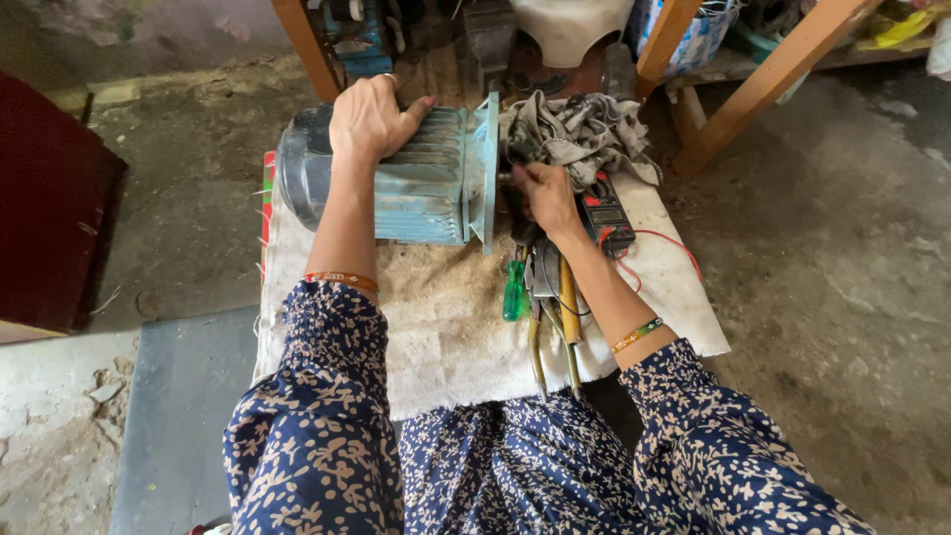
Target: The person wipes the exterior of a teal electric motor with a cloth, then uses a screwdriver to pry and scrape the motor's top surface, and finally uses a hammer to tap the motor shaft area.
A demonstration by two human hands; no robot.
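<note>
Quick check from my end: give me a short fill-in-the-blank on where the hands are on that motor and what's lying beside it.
1. The left hand rests flat on top of the blue ribbed ____.
2. The right hand works at the motor's ____ end, beside the crumpled grey rag.
3. The screwdriver lying on the white cloth has a ____ handle.
4. The handheld meter trails thin ____ leads.

Missing words: motor; shaft; green; red

repair workshop, elec motor (396, 178), multimeter (606, 213), screwdrivers (513, 289)
</note>
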